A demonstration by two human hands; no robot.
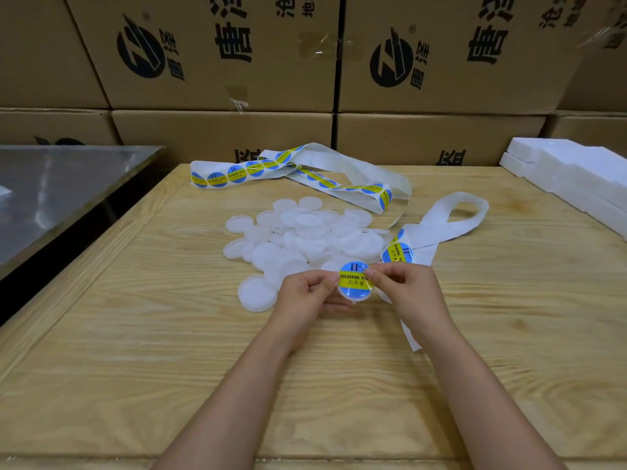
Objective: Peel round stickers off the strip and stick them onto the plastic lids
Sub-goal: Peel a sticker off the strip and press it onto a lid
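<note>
Your left hand (304,292) grips the lid (353,298) just above the desk (169,334), near the pile of lids (302,237), and your right hand (409,290) pinches the edge of the sticker (354,280) lying on it, so centre it, then smooth outward to avoid wrinkles.

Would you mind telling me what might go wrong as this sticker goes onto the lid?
The right hand pinches the sticker by one edge over the lid in the left hand, so it may land off-centre or creased. The strip trails under the right wrist and could snag or drag.
</note>
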